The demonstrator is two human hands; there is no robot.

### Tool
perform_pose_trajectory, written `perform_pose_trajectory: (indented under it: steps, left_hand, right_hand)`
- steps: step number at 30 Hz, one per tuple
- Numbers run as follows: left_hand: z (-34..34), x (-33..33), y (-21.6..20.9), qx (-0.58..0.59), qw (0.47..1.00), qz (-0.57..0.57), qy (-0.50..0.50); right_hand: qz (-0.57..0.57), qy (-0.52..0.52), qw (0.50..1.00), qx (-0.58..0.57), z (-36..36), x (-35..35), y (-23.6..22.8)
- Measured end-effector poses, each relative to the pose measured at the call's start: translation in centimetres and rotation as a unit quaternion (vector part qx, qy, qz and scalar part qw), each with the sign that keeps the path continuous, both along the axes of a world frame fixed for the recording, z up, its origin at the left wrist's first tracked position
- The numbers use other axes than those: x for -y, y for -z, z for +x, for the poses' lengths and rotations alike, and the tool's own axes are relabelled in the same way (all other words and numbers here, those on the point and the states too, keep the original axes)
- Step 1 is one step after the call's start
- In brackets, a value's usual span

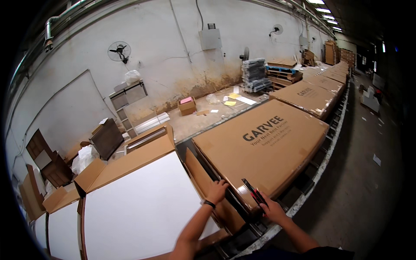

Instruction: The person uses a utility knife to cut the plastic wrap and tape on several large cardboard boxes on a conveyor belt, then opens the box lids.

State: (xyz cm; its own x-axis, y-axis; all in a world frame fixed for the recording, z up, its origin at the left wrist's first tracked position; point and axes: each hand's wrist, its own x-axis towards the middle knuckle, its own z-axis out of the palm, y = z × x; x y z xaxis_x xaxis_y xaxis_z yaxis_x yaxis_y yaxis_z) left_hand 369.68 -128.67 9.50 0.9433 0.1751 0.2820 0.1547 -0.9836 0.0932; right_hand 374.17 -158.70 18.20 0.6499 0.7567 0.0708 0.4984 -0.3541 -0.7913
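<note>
My left hand (217, 191), with a dark band at the wrist, is at the gap between two cartons. Its fingers are bent over the upright brown flap (229, 214) of the open carton and reach close to the neighbouring closed carton (264, 151). A white flat panel or sheet (138, 208) fills the open carton. Closed around a slim black-and-red tool (253, 190), possibly a box cutter, my right hand (273, 211) is above the closed carton's near corner. Clear tape shines on that corner. The tool's tip points up and left.
The cartons lie on a roller conveyor (305, 190) running far to the right, with more closed cartons (307, 93) along it. More open cartons (65, 225) stand at left. Beyond are a small box (186, 106), wrapped stacks (255, 74), pallets (284, 74) and a wall fan (119, 52).
</note>
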Motion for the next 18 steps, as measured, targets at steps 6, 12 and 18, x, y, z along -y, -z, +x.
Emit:
perform_pose_trajectory:
  steps: [6, 12, 18]
  left_hand:
    - [0.2, 3.3, 0.5, 0.099, 0.976, -0.121, -0.153]
    - [0.3, 2.4, -1.0, 0.042, 0.968, -0.162, -0.185]
    - [-0.7, 1.6, -1.1, 0.001, 0.969, -0.158, -0.192]
  right_hand:
    - [0.072, -0.056, 0.986, 0.136, 9.0, -14.7, 2.3]
    - [0.0, -0.145, 0.969, 0.2, 15.4, -34.6, 3.5]
    - [-0.085, -0.085, 0.968, 0.219, 17.1, -50.1, 7.5]
